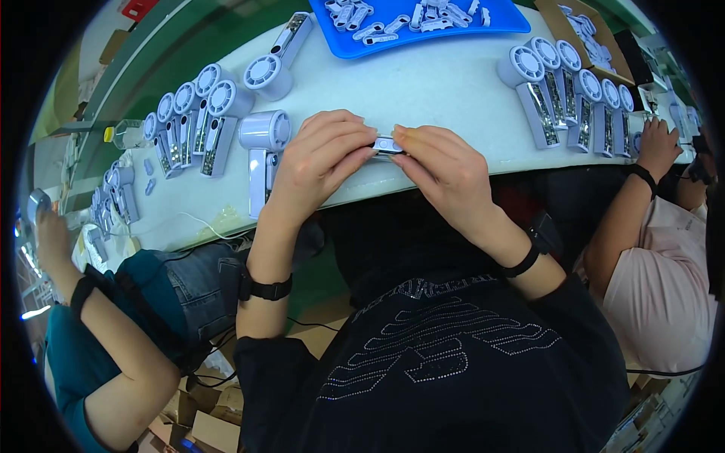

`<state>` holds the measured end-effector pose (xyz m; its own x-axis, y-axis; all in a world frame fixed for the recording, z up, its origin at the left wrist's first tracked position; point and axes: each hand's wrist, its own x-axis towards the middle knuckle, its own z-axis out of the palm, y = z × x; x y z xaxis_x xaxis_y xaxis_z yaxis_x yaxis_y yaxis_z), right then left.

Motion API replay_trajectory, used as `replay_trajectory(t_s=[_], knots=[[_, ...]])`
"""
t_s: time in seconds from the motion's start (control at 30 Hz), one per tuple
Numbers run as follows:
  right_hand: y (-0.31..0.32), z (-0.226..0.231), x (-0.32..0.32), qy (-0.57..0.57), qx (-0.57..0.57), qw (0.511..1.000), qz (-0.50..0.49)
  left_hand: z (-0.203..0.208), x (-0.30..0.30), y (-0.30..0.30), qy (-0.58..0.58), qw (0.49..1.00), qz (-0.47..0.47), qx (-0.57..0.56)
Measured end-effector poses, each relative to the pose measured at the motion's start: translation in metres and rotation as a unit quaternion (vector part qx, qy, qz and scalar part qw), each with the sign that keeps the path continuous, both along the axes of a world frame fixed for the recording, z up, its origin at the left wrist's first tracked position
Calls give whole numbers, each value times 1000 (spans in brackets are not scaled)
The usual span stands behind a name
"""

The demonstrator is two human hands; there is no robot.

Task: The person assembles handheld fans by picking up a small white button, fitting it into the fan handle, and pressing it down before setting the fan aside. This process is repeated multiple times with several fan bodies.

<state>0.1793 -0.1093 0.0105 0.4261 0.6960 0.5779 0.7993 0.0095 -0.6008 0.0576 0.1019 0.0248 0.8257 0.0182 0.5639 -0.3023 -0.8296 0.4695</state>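
The person's left hand (321, 155) and right hand (445, 162) are both closed in a fingertip pinch, gripping the 2 ends of a small pale casing piece (386, 144). It sits between them over the near part of the white tabletop (415, 83), straight in front of the body. Its exposed middle shows a smooth, light face with darker edging; the fingers cover so much of it that any clips or cut-outs are hard to make out.

The piece looks like hard moulded plastic, so it should be very light and stiff, with little give. The smooth skin may slide under dry fingertips, and any thin edges could chip or snap if bent. The 2 short ends seem the best hold, with light, even pressure and the middle left free.

Just beside the left hand lies a fan (264, 130) with a glossy, drum-shaped head and a boxy, straight-edged handle. Farther left, a row of fans (223, 98) shows slotted round grilles, some handles baring circuit boards; a similar right cluster (526, 64) stands across the table. Beyond the hands, a shiny blue tray (355, 54) carries loose slim plastic parts (380, 38), near a matt brown cardboard box (551, 23)
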Motion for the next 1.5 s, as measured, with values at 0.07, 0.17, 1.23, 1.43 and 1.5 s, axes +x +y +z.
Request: replay_trajectory(t_s=[0.07,0.17,1.23,1.43,1.5], knots=[[1,-1,-1,-17,-7,1000,-1,0,0,0,0,1000,-5,0],[2,1,-3,-58,-24,998,0,-5,1,2,8,1000,0,-7],[-25,57,-48,104,112,985,86,23,-29,-101,-95,766,42,-634],[-19,82,-38,477,-108,853,184,27,-35,-92,-70,819,28,-568],[-18,85,-33,506,-171,820,204,31,-43,-84,16,821,20,-570]])
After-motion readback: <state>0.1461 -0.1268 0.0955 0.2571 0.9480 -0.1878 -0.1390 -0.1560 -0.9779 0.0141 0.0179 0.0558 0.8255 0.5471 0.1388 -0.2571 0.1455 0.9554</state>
